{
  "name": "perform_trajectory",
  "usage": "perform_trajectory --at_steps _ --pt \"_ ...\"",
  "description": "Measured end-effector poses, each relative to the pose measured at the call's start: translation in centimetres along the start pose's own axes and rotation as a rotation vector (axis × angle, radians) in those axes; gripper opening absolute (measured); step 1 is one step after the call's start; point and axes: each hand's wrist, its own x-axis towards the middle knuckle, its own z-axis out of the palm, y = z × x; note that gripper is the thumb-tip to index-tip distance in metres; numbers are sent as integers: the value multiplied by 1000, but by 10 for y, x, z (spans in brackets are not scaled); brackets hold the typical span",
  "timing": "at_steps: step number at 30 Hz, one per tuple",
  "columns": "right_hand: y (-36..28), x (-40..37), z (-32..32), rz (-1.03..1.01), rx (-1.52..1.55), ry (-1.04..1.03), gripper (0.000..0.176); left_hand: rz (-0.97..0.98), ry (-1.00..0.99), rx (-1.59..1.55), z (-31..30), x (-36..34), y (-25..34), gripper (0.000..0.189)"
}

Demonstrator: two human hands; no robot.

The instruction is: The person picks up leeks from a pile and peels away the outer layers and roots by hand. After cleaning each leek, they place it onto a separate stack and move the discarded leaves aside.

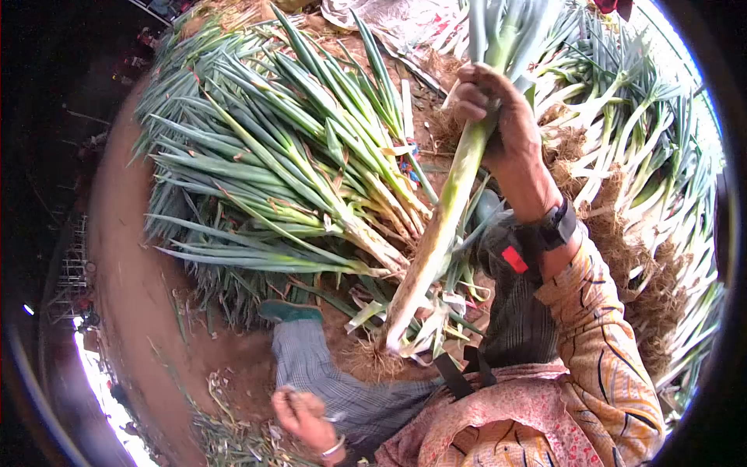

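Note:
My right hand [502, 117], a dark band on its wrist, is wrapped round the leafy upper part of a large green onion [447, 226]. The onion slants down to the left, its pale root end over the loose peelings [432, 327] by my lap. My left hand [306, 418] is low at the left near my knee, with its fingers curled in. Whatever lies inside those fingers, if anything, is too small to make out. A heap of untrimmed green onions [288, 167] fans out in front, leaves pointing left.
More green onions with roots and white stems [615, 156] are piled along the right side. A pale sheet [389, 23] lies at the top. Leaf scraps [241, 440] cover the brown ground [140, 311] at lower left. My foot in a green shoe [289, 311] rests beside the heap.

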Motion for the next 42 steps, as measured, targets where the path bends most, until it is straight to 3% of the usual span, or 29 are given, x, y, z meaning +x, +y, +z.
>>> perform_trajectory --at_steps 1,4,5,6,8,10,13,17,18,22,23,26,27,29,31,33,35,37,39,40,41,42 --pt "-2 1 -6 56 154 -122 11 -2 161 161 -20 7 -6 17" --pt "4 -6 6 15 119 -123 12 127 23 727 -16 28 3 23" --pt "12 -12 8 19 73 -117 12 313 -72 699 6 27 6 16" --pt "18 -17 13 15 -23 -74 12 485 -225 791 47 23 30 20" --pt "28 -22 16 38 -80 -136 13 675 -384 548 121 21 47 34" --pt "34 -23 18 68 -136 -155 15 868 -502 602 178 20 62 36" --pt "37 -29 24 61 -250 -157 18 979 -505 668 224 17 57 31" --pt "28 -30 24 89 -380 -207 23 1035 -543 586 234 17 58 27" --pt "29 -29 22 62 -272 -180 28 1001 -544 580 235 16 58 26" --pt "16 -26 18 163 -153 -395 27 784 -486 540 232 17 40 21" --pt "12 -27 20 161 -76 -399 27 412 -618 391 224 19 35 19" --pt "5 -24 18 87 -26 -424 30 -92 -617 -441 209 23 28 23" --pt "1 -21 17 103 7 -436 31 -430 -367 -702 199 16 33 18" --pt "-6 -17 13 112 103 -420 29 -405 -790 -1212 150 17 23 15" --pt "-17 -14 15 80 216 -332 25 -430 -647 -952 103 5 31 18" --pt "-30 -2 -3 203 327 -444 24 -454 -439 -933 51 -3 23 17" --pt "-51 7 -15 191 301 -317 23 -332 -292 -791 -18 -4 18 15" --pt "-71 15 -23 143 357 -288 21 -138 36 -668 -80 -8 4 11" --pt "-56 14 -25 152 339 -360 21 -134 32 -329 -68 -6 -3 16" --pt "-46 10 -20 165 335 -364 21 16 -102 262 -20 -8 11 28" --pt "-39 7 -15 161 356 -402 21 310 -483 672 -3 5 17 45" --pt "-34 3 -9 155 371 -432 21 515 -499 865 31 7 35 54"
